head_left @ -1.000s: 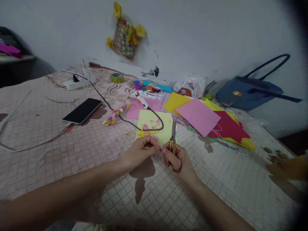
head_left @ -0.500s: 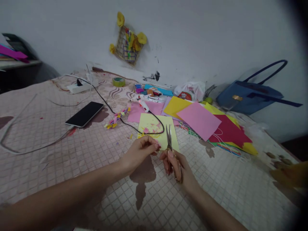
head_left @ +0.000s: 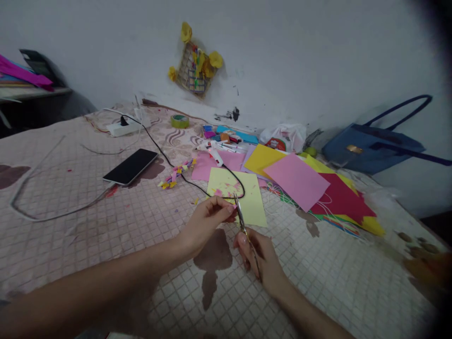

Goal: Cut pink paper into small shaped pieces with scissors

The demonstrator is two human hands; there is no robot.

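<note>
Between the thumb and fingers of my left hand (head_left: 213,214) is a small pink paper piece (head_left: 235,206), mostly covered by the fingertips. My right hand (head_left: 259,252) grips a pair of scissors (head_left: 242,221), its blades pointing away from me and lying right beside the pink piece. Whether the blades touch the paper I cannot tell. Beneath and beyond both hands lies a pale yellow sheet (head_left: 252,207) strewn with pink and yellow scraps (head_left: 226,189).
A glue gun (head_left: 213,153) with a black cord lies beyond the sheet. Coloured sheets (head_left: 298,181) overlap at right, near a blue bag (head_left: 374,146). At left are a phone (head_left: 130,167), a power strip (head_left: 127,126), green tape (head_left: 180,121) and a paper-scrap strand (head_left: 177,173).
The scissors have swung left, from apart to right beside the pink piece, and their blades are closer together. The whole view has shifted slightly.
</note>
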